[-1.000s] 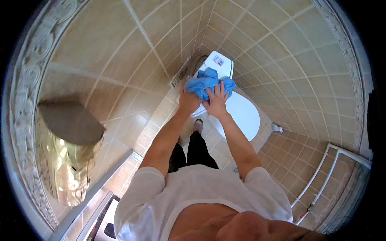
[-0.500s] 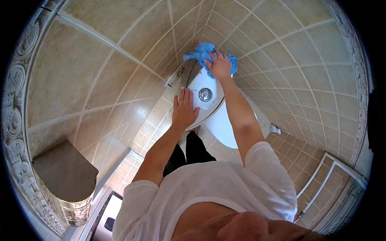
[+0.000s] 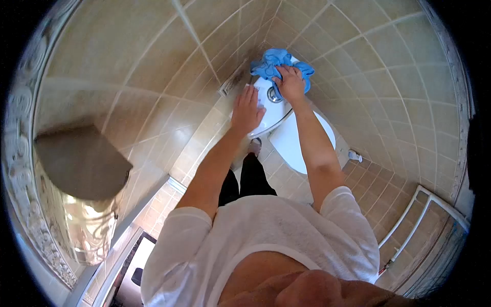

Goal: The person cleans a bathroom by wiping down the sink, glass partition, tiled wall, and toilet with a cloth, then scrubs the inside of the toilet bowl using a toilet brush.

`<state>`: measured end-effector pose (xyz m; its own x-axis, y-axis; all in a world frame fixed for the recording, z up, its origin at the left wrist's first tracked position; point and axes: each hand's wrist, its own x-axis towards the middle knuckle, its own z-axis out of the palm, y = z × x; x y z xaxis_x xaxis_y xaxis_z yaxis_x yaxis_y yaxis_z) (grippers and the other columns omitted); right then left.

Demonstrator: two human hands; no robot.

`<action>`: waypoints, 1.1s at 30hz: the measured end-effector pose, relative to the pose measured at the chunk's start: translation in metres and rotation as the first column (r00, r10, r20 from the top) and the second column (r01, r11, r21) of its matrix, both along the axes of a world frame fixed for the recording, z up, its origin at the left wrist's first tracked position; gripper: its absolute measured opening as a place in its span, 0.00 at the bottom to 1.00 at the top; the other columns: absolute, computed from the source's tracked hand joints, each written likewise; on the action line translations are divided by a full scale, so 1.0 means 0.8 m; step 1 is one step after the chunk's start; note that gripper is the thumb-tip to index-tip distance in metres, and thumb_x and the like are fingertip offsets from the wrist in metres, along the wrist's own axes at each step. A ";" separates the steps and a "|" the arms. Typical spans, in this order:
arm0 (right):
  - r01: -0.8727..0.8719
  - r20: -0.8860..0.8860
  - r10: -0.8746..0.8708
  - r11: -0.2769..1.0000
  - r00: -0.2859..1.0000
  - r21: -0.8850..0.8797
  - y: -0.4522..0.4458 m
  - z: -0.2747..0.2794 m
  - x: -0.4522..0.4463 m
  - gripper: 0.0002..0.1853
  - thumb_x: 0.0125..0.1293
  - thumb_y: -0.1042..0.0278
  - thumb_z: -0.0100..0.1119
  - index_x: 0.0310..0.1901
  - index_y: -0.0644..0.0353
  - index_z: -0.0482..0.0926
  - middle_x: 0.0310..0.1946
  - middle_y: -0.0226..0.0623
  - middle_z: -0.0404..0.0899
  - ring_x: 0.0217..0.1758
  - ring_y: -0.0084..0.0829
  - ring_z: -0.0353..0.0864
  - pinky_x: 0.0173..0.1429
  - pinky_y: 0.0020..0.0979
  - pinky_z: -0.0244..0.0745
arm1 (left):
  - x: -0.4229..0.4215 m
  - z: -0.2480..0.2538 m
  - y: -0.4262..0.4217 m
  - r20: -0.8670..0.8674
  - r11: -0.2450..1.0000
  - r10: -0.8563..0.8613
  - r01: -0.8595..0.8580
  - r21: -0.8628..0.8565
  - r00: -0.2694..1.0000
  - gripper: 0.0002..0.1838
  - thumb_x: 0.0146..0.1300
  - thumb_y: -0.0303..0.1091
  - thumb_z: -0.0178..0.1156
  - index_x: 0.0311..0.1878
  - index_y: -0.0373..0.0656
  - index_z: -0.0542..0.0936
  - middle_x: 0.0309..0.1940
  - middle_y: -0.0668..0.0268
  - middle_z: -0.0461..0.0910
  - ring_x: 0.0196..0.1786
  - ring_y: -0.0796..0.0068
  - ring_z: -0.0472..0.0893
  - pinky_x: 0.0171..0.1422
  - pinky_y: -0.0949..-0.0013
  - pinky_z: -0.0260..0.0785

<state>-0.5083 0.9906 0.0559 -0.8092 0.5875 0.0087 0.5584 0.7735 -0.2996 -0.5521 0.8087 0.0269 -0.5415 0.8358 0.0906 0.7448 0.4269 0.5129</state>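
A crumpled blue cloth (image 3: 271, 63) lies over the far end of the white toilet tank lid (image 3: 267, 113). My right hand (image 3: 291, 86) presses on the cloth with its fingers curled into it. Beside the cloth, the round silver flush button (image 3: 273, 94) is partly covered by it. My left hand (image 3: 247, 111) rests flat on the left edge of the lid, its fingers stretched out and holding nothing. To the right of the tank is the white toilet lid (image 3: 307, 143), partly hidden by my right forearm.
Tiled walls meet behind the tank. A gold-coloured fixture with a dark top (image 3: 84, 163) is on the left. White pipes (image 3: 409, 220) stand at the lower right, and a small white object (image 3: 355, 156) lies by the right wall.
The cloth and my right hand went from the middle of the tank to its far end, then slightly back over the button. My left hand left the cloth and lies on the lid.
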 end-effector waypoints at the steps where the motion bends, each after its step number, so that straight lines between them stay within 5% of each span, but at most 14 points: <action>1: 0.005 0.033 -0.003 0.999 0.999 -0.041 -0.010 0.004 0.004 0.23 0.54 0.50 0.60 0.53 0.40 0.74 0.57 0.27 0.69 0.62 0.39 0.62 0.55 0.54 0.63 | -0.012 -0.015 0.002 -0.002 1.000 0.001 -0.001 -0.001 1.000 0.36 0.57 0.46 0.54 0.63 0.33 0.59 0.66 0.49 0.55 0.69 0.55 0.54 0.69 0.51 0.49; 3: 0.001 0.021 0.000 0.998 1.000 -0.061 -0.034 0.005 0.011 0.22 0.54 0.51 0.61 0.52 0.39 0.75 0.56 0.26 0.70 0.61 0.38 0.63 0.54 0.53 0.63 | -0.034 -0.030 -0.001 0.586 0.949 0.009 -0.191 0.250 0.811 0.32 0.59 0.43 0.51 0.63 0.34 0.60 0.63 0.47 0.58 0.67 0.53 0.58 0.68 0.59 0.52; 5: -0.004 0.010 0.005 0.997 1.000 -0.079 -0.059 0.006 0.019 0.22 0.53 0.51 0.61 0.51 0.39 0.75 0.55 0.26 0.71 0.61 0.38 0.63 0.54 0.53 0.64 | -0.032 -0.011 -0.025 0.694 0.906 0.096 -0.352 0.236 0.713 0.29 0.62 0.43 0.48 0.63 0.35 0.62 0.62 0.49 0.62 0.64 0.56 0.63 0.66 0.64 0.55; 7: -0.113 -0.015 0.112 0.992 0.994 -0.052 -0.086 0.006 0.026 0.21 0.51 0.52 0.62 0.49 0.39 0.77 0.54 0.24 0.72 0.59 0.37 0.65 0.51 0.51 0.64 | -0.029 -0.018 -0.057 0.941 0.669 0.008 -0.702 0.246 0.338 0.28 0.65 0.46 0.45 0.63 0.38 0.63 0.60 0.55 0.66 0.62 0.62 0.65 0.64 0.65 0.55; 12: -0.192 -0.013 0.192 0.981 0.981 0.017 -0.183 0.011 0.049 0.16 0.51 0.57 0.62 0.44 0.41 0.80 0.51 0.21 0.73 0.57 0.34 0.65 0.46 0.48 0.63 | -0.025 -0.036 -0.139 0.958 0.696 0.198 -0.718 0.013 0.210 0.29 0.66 0.53 0.43 0.60 0.41 0.68 0.59 0.60 0.69 0.61 0.67 0.67 0.64 0.62 0.57; 14: -0.383 0.064 0.381 0.923 0.922 0.019 -0.216 0.007 0.065 0.19 0.48 0.58 0.63 0.46 0.40 0.78 0.51 0.23 0.73 0.57 0.34 0.65 0.48 0.49 0.63 | -0.032 -0.030 -0.151 0.949 0.705 0.257 -0.707 -0.056 0.181 0.28 0.66 0.52 0.43 0.60 0.40 0.69 0.59 0.59 0.69 0.61 0.66 0.67 0.64 0.63 0.56; 16: -0.520 0.146 0.510 0.853 0.848 0.038 -0.248 -0.013 0.095 0.20 0.48 0.58 0.63 0.46 0.40 0.78 0.52 0.23 0.72 0.58 0.33 0.65 0.49 0.50 0.63 | -0.041 -0.023 -0.148 0.849 0.782 0.270 -0.618 0.082 0.454 0.27 0.67 0.51 0.42 0.58 0.38 0.71 0.57 0.56 0.71 0.60 0.63 0.68 0.64 0.64 0.57; 20: -0.362 -0.101 0.374 0.736 0.922 -0.572 -0.271 -0.009 0.173 0.20 0.51 0.62 0.63 0.48 0.49 0.77 0.49 0.34 0.75 0.56 0.41 0.69 0.56 0.43 0.66 | -0.050 0.009 -0.106 0.553 0.905 0.251 -0.395 0.156 0.795 0.22 0.64 0.42 0.48 0.52 0.33 0.74 0.52 0.49 0.73 0.57 0.54 0.71 0.63 0.63 0.59; 22: -0.225 -0.186 0.139 0.766 0.973 -0.602 -0.246 0.009 0.207 0.20 0.54 0.68 0.63 0.50 0.55 0.74 0.46 0.36 0.76 0.53 0.38 0.72 0.58 0.35 0.67 | -0.053 0.008 -0.071 0.353 0.951 0.171 -0.247 0.184 0.920 0.23 0.62 0.42 0.49 0.53 0.34 0.73 0.53 0.49 0.72 0.58 0.53 0.70 0.63 0.61 0.59; 23: -0.087 -0.235 -0.130 0.679 0.963 -0.729 -0.228 0.003 0.224 0.20 0.55 0.68 0.62 0.50 0.58 0.74 0.46 0.36 0.76 0.51 0.35 0.73 0.56 0.33 0.68 | -0.050 0.005 -0.054 0.135 0.978 0.085 -0.108 0.179 0.987 0.23 0.61 0.42 0.51 0.54 0.34 0.72 0.54 0.48 0.71 0.59 0.52 0.69 0.64 0.60 0.58; 25: 0.116 -0.184 -0.557 0.459 0.810 -0.881 -0.189 0.031 0.231 0.19 0.58 0.72 0.61 0.51 0.63 0.72 0.45 0.37 0.74 0.49 0.27 0.73 0.55 0.28 0.67 | -0.036 0.026 -0.016 0.040 0.994 0.056 -0.060 0.094 0.998 0.25 0.60 0.43 0.52 0.56 0.36 0.70 0.56 0.48 0.68 0.61 0.51 0.66 0.65 0.56 0.56; 27: 0.069 -0.373 -0.624 0.567 0.686 -0.821 -0.150 0.044 0.223 0.19 0.57 0.73 0.59 0.51 0.65 0.71 0.46 0.39 0.73 0.50 0.29 0.72 0.56 0.29 0.66 | -0.021 0.031 0.020 -0.059 1.000 0.021 -0.020 0.007 0.998 0.27 0.58 0.44 0.53 0.59 0.38 0.68 0.59 0.48 0.65 0.63 0.49 0.64 0.66 0.52 0.53; 31: 0.147 -0.499 -0.501 0.794 0.707 -0.590 -0.116 -0.006 0.174 0.28 0.54 0.70 0.63 0.56 0.66 0.66 0.58 0.50 0.63 0.61 0.44 0.63 0.64 0.37 0.58 | -0.001 0.019 0.067 -0.136 0.989 -0.020 0.000 -0.146 0.990 0.32 0.57 0.46 0.53 0.64 0.43 0.63 0.66 0.50 0.54 0.69 0.49 0.52 0.67 0.41 0.43; 33: 0.224 -0.494 -0.444 0.869 0.748 -0.441 -0.125 -0.037 0.138 0.36 0.51 0.65 0.66 0.59 0.66 0.61 0.63 0.58 0.55 0.65 0.53 0.56 0.68 0.42 0.52 | 0.010 -0.011 0.064 -0.371 0.975 -0.037 -0.048 -0.219 0.928 0.34 0.55 0.46 0.54 0.65 0.43 0.62 0.68 0.51 0.50 0.71 0.51 0.48 0.69 0.43 0.40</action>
<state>-0.3978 0.8902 0.0262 -0.4678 0.8715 0.1472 0.4034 0.3587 -0.8418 -0.5438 0.8599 0.0177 -0.5096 0.8546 0.0996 0.8599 0.5018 0.0936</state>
